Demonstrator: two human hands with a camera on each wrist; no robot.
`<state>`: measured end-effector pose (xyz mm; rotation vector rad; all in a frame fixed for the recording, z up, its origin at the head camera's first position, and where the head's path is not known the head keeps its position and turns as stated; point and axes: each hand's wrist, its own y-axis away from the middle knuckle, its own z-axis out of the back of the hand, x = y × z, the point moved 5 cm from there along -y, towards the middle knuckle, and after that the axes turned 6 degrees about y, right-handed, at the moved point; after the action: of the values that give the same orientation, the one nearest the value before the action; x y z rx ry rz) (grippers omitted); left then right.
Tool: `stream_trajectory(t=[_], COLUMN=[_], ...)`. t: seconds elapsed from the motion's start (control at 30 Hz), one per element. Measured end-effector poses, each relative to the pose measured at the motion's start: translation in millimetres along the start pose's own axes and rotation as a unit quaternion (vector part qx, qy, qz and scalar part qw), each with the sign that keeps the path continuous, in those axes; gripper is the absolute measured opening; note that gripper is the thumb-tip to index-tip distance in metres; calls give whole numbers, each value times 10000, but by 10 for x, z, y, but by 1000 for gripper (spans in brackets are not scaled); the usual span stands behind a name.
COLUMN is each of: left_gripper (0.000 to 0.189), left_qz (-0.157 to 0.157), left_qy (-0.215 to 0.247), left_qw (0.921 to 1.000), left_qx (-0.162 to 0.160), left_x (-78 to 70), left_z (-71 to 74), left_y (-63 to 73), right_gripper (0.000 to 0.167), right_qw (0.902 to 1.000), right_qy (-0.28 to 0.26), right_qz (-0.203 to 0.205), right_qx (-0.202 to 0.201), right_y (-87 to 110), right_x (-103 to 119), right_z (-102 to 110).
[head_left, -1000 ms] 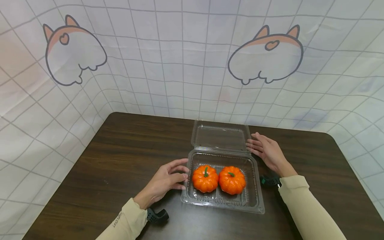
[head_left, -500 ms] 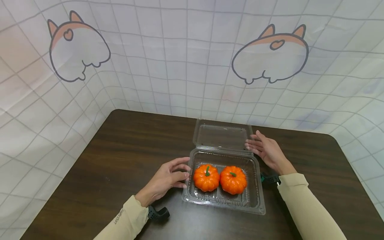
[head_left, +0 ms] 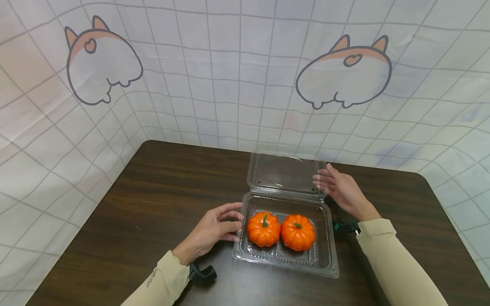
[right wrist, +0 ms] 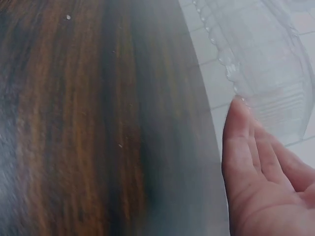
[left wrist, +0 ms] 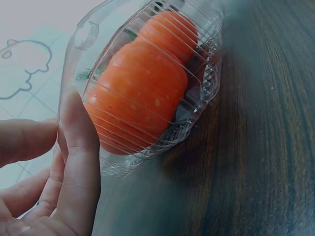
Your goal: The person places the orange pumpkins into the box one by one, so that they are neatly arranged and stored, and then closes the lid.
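Two orange pumpkins (head_left: 263,229) sit side by side in a clear tray (head_left: 283,264) on the bench (head_left: 126,204). The clear lid (head_left: 285,170), joined along the tray's far side, stands open and appears tilted upward. The step in hand is judged to be bracing the tray while working the lid. Hold the tray's rim firmly but lightly, since thin plastic probably flexes. Support the lid near its edge, apply even force, and avoid twisting the fold. Keep the tray flat so that the pumpkins do not roll.

Left hand (head_left: 208,227): the fingers (left wrist: 78,152) appear clamped on the tray's left rim, just outside the nearer pumpkin. Right hand (head_left: 346,193): the fingers (right wrist: 239,128) are extended and close together at the lid's right edge, showing partly through the plastic. Neither hand touches a pumpkin.
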<state>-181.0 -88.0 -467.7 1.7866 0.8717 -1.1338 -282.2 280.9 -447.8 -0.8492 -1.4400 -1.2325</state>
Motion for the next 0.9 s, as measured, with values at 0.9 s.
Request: stream_trajectory(t=[0.9], left_gripper=[60], left_qz=[-6], left_qy=[141], left_qw=[9999], left_qx=[-69], left_x=[21], left_z=[-7], left_y=[3], right_gripper=[96], right_qw=[9956], right_qy=[422], right_qz=[501], right_qx=[666], right_y=[195], right_x=[462], right_z=[-27])
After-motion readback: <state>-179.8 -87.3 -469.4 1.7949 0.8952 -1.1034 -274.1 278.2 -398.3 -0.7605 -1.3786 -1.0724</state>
